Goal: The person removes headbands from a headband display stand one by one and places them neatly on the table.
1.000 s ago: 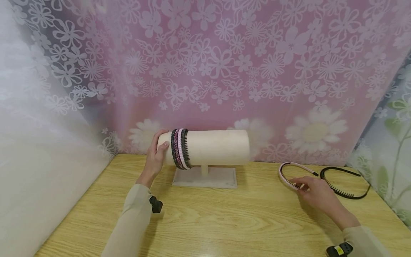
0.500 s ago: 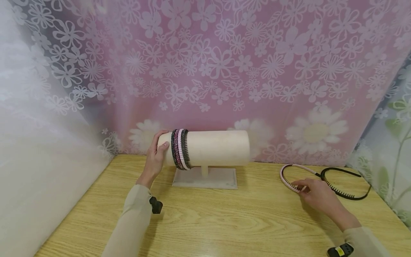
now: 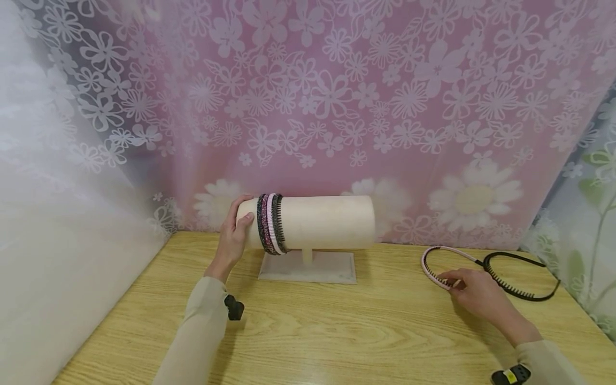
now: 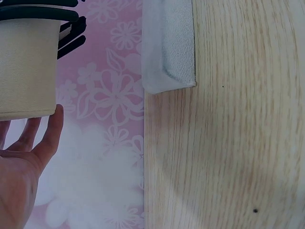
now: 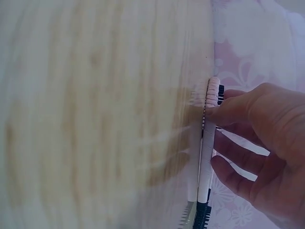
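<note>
Two hands are busy over the wooden table (image 3: 308, 337). On the left, the left hand (image 3: 232, 238) grips the left end of the cream roll (image 3: 329, 222) (steadying it, I'd say), and just right of it several bands (image 3: 271, 224) encircle the roll. Well off to the right, the right hand (image 3: 478, 294) pinches the near side of the pink headband (image 5: 205, 176), down at the table. That headband has just slid slightly right: its tip, apart from the black headband (image 3: 524, 295) a second ago, now meets it, nudging it rightward. So lifting one may, I reckon, disturb the other.
</note>
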Available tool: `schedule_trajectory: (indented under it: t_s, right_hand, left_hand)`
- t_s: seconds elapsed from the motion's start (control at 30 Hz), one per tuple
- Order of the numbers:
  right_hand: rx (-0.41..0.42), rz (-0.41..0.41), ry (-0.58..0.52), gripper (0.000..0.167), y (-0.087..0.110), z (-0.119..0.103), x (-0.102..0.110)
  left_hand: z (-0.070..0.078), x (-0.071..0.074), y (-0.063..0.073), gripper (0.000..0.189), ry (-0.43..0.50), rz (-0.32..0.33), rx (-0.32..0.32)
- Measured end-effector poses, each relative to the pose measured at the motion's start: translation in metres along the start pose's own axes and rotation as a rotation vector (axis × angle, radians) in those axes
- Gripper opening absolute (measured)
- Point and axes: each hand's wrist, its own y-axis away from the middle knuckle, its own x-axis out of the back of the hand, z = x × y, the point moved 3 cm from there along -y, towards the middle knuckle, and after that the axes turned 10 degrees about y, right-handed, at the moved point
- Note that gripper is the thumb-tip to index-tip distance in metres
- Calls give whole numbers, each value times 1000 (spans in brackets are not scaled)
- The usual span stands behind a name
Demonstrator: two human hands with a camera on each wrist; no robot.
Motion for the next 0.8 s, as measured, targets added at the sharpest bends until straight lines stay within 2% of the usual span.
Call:
schedule_trajectory:
  t_s: [0.2,0.33,0.57,0.8]
  right_hand:
    - [-1,-16,-30,28,-1,0,3]
    - [1,26,-55,31,0,-4,10]
    - [113,272,-6,30,-4,-16,26]
    - [215,483,-12,35,-13,-37,52]
  left_hand:
    - [2,0,0,47,7,2,3]
    - [2,-1,0,47,3,1,0]
    - [2,-1,0,47,3,-7,-12]
    - [3,0,1,46,13,-8,-9]
